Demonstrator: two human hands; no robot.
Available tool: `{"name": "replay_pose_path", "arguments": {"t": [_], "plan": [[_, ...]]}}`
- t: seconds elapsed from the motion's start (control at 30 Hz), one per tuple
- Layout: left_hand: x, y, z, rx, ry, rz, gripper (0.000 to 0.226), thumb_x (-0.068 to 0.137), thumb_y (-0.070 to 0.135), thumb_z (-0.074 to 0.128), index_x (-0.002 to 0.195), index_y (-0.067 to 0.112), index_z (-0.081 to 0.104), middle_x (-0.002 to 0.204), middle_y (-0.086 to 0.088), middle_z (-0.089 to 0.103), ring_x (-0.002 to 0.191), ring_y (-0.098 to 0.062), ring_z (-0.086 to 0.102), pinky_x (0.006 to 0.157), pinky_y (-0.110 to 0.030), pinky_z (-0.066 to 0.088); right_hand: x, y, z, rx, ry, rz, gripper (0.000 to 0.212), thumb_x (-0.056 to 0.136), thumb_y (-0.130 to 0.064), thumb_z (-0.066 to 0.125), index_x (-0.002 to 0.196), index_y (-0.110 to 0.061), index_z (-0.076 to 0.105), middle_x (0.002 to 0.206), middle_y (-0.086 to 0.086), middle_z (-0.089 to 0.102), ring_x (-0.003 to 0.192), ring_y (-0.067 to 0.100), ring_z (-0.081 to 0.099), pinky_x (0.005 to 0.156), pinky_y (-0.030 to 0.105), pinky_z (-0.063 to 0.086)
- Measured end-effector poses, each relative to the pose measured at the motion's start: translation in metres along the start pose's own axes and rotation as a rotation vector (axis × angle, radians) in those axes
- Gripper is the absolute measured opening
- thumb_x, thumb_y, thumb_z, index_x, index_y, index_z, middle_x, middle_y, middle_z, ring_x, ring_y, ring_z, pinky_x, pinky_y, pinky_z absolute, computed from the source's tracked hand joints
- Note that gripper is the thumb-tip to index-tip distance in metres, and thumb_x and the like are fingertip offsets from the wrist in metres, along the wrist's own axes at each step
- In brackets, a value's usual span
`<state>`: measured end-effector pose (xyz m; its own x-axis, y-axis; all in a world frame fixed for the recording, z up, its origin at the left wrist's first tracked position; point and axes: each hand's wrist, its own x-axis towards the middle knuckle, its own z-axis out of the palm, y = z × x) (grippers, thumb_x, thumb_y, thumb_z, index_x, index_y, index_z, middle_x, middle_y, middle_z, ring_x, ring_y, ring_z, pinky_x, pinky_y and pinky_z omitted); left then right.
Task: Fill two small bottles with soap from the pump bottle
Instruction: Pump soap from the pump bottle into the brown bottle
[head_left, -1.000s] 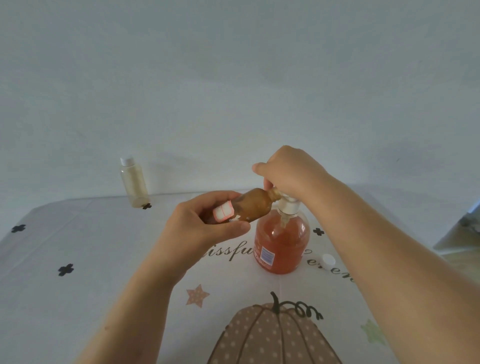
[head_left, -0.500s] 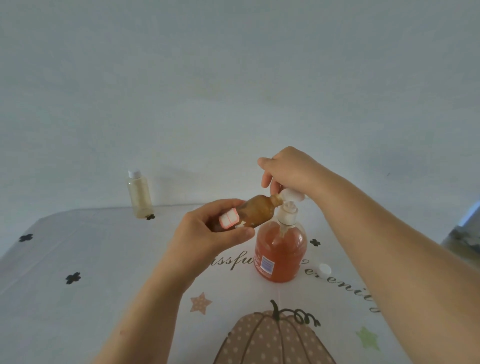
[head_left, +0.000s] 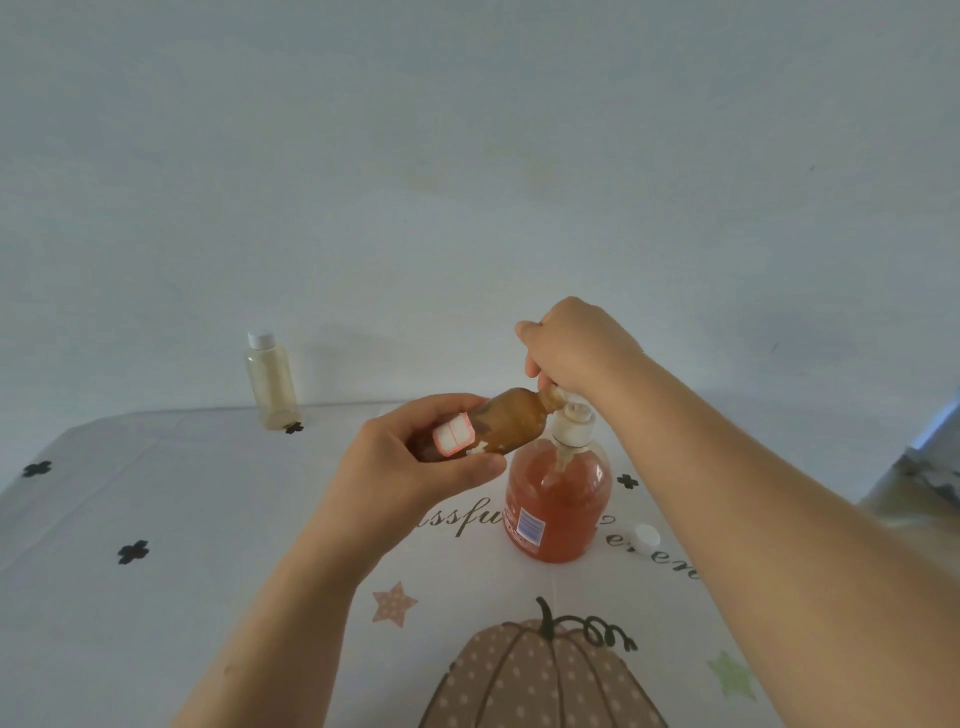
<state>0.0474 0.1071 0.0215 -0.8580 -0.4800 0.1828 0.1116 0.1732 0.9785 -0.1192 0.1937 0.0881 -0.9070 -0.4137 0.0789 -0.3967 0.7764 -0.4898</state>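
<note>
a small brown plastic bottle (head_left: 511, 423) with a pink-edged label is gripped in the curled fingers of the left hand (head_left: 415, 467). it is tilted, and its mouth is held at the spout of the clear pump bottle of orange soap (head_left: 558, 499), near the middle of the pumpkin-printed white tablecloth (head_left: 208, 519). the pump's top is clasped under the curled fingers of the right hand (head_left: 576, 348). a small pale capped bottle (head_left: 271, 382) is stood at the far edge, and a round white cap (head_left: 645, 535) is laid just right of the pump bottle.

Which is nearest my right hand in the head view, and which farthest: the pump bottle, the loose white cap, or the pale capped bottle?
1. Pump bottle: directly under the right hand, which holds its pump.
2. White cap: on the table, just right of the pump bottle.
3. Pale bottle: far left, at the table's back edge.
</note>
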Motion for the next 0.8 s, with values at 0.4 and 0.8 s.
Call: {"name": "replay_pose_path", "arguments": {"t": [0.4,0.8], "plan": [[0.002,-0.002,-0.002,0.025,0.015,0.018,0.042,0.065,0.01,0.089,0.096,0.035,0.076,0.09,0.004,0.076,0.081,-0.01,0.07,0.074,-0.022,0.057,0.0,0.001,0.001,-0.08,0.055,0.005,0.037,0.1,-0.031,0.041,0.091,-0.012,0.07,0.084,0.003,0.072,0.073,0.024,0.065,0.061,0.029,0.042],[0.002,-0.004,-0.001,0.027,0.007,-0.003,0.041,0.065,0.012,0.089,0.097,0.036,0.075,0.089,0.005,0.075,0.082,-0.013,0.071,0.08,-0.03,0.058,0.0,0.0,0.003,-0.085,0.039,0.049,0.05,0.104,-0.042,0.032,0.091,-0.01,0.069,0.082,0.006,0.073,0.069,0.025,0.064,0.065,0.031,0.044]]}}
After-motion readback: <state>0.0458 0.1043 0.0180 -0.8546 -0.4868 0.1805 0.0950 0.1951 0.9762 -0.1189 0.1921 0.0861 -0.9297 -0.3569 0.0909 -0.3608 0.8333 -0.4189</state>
